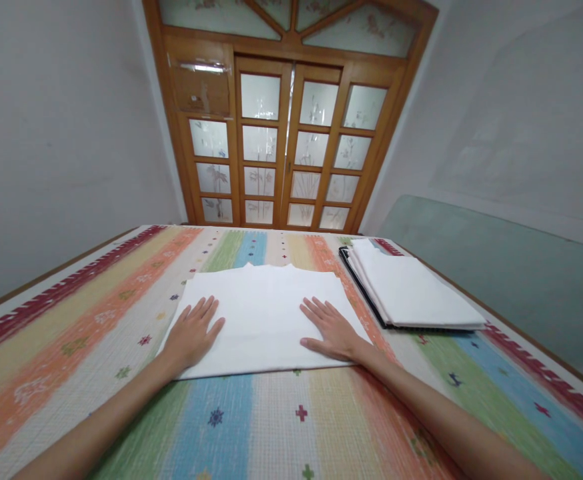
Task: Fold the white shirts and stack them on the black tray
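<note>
Head view: left hand (194,335) and right hand (332,331) lie spread, seemingly to flatten white cloth (261,320); folded pile (419,293) at two o'clock.

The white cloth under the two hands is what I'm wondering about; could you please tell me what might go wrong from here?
The left hand and right hand lie flat on the white cloth, so uneven pressure or a sideways slide could wrinkle or skew it.
The stack of cloth lies close by on the right, so a wide sweep of the right hand might nudge it out of line.
</note>
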Action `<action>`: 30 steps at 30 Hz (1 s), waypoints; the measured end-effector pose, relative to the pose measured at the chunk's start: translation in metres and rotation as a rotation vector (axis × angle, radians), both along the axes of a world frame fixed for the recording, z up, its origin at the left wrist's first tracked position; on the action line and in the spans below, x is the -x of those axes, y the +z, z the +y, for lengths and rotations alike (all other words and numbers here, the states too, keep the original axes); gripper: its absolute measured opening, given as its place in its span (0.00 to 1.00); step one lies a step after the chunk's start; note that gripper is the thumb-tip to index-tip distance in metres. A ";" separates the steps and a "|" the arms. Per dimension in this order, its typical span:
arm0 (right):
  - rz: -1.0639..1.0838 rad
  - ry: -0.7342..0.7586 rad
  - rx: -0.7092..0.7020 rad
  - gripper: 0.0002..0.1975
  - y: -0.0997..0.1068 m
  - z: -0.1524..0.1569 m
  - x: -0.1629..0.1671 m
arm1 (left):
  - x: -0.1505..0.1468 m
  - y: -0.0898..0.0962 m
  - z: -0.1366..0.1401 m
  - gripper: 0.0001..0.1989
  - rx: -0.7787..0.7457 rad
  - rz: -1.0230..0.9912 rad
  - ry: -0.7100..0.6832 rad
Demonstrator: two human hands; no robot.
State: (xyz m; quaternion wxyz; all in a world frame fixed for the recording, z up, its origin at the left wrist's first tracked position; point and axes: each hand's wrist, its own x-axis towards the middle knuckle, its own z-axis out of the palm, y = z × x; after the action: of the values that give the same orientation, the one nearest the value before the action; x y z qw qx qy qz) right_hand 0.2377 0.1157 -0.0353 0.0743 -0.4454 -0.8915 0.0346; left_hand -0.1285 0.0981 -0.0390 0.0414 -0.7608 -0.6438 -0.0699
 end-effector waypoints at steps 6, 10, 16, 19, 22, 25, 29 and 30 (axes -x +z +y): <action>0.005 0.080 -0.012 0.39 -0.003 -0.008 -0.032 | 0.033 -0.003 -0.008 0.32 -0.017 0.016 -0.070; 0.008 0.155 -0.012 0.37 -0.002 -0.015 -0.042 | 0.036 -0.002 -0.019 0.30 -0.063 0.116 -0.014; -0.004 0.148 0.011 0.37 0.001 -0.021 -0.032 | 0.014 -0.004 -0.033 0.32 -0.047 0.142 0.033; -0.002 0.184 0.042 0.37 0.004 -0.023 -0.013 | -0.015 -0.005 -0.038 0.35 -0.012 0.083 0.022; 0.026 0.260 0.073 0.30 0.006 -0.019 0.013 | -0.051 -0.005 -0.047 0.35 0.005 0.028 -0.074; 0.068 0.285 0.080 0.26 0.006 -0.004 0.041 | -0.080 -0.002 -0.055 0.33 0.011 -0.015 -0.224; 0.056 0.225 0.043 0.26 0.006 0.027 0.074 | -0.102 0.002 -0.058 0.30 0.051 -0.051 -0.324; 0.043 0.210 0.041 0.27 0.006 0.035 0.081 | -0.105 0.003 -0.057 0.30 0.060 -0.064 -0.339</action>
State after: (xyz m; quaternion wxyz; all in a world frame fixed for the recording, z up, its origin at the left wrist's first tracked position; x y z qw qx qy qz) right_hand 0.1566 0.1510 -0.0295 0.0801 -0.3500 -0.9307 0.0700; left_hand -0.0237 0.0409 -0.0363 -0.0139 -0.8567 -0.5093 -0.0808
